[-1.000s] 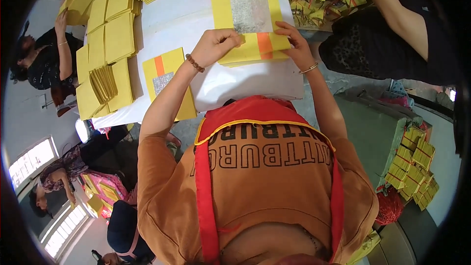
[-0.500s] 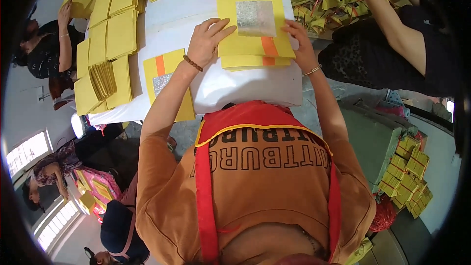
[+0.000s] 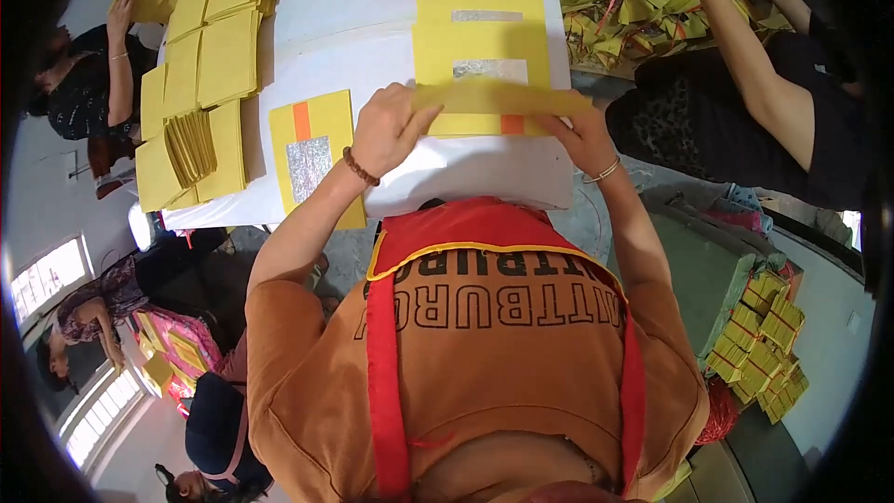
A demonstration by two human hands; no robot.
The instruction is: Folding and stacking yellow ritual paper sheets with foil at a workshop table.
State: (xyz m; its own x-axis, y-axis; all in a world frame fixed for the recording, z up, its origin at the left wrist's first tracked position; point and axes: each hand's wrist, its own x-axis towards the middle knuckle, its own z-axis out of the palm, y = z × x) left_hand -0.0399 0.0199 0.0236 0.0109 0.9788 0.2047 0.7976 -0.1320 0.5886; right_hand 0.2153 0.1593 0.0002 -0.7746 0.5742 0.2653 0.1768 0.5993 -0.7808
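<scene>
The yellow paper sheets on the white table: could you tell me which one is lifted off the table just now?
The folded yellow sheet held between the left hand and right hand. It is raised edge-on above the stack; all the others lie flat.

Bare white table (image 3: 372, 28) left of the yellow sheet stack (image 3: 481, 47) is passable; farther left, yellow paper piles (image 3: 200, 65) block it.
</scene>
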